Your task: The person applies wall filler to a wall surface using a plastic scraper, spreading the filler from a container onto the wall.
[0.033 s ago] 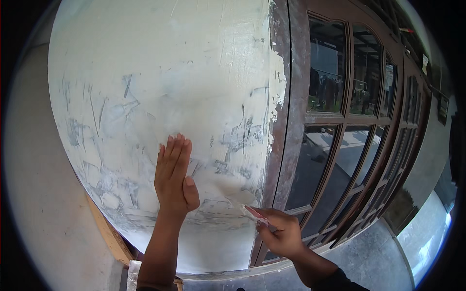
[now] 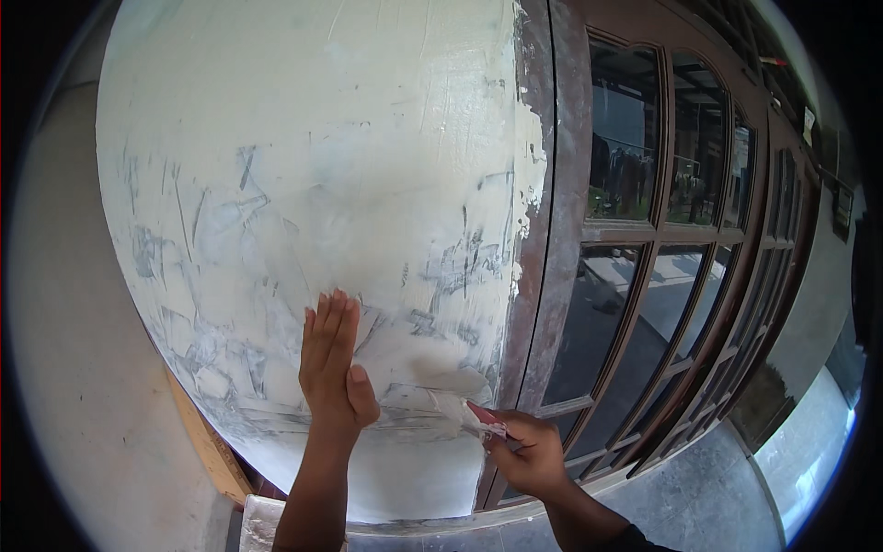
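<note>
A pale panel [image 2: 303, 120], smeared with white filler and streaked with grey scuff marks, fills the middle of the view. My left hand [image 2: 333, 368] lies flat against its lower part, fingers together and stretched upward, thumb apart. To the right, my right hand [image 2: 529, 451] grips a putty knife [image 2: 487, 419] by its red handle. The knife's whitish, filler-coated blade points left and rests on or very near the panel; contact is hard to make out. Ragged white filler [image 2: 529, 156] overlaps the brown frame [image 2: 538, 304] along the panel's right edge.
A brown wooden door with glass panes [image 2: 616, 313] stands close on the right, beside my right hand. At lower left are a wooden board [image 2: 207, 442] and a whitish box-like thing [image 2: 262, 520]. Grey tiled floor [image 2: 690, 488] shows below the door.
My left hand has slid a little way down the panel. The right hand and putty knife have also moved slightly down, and the whole view has shifted a little.
</note>
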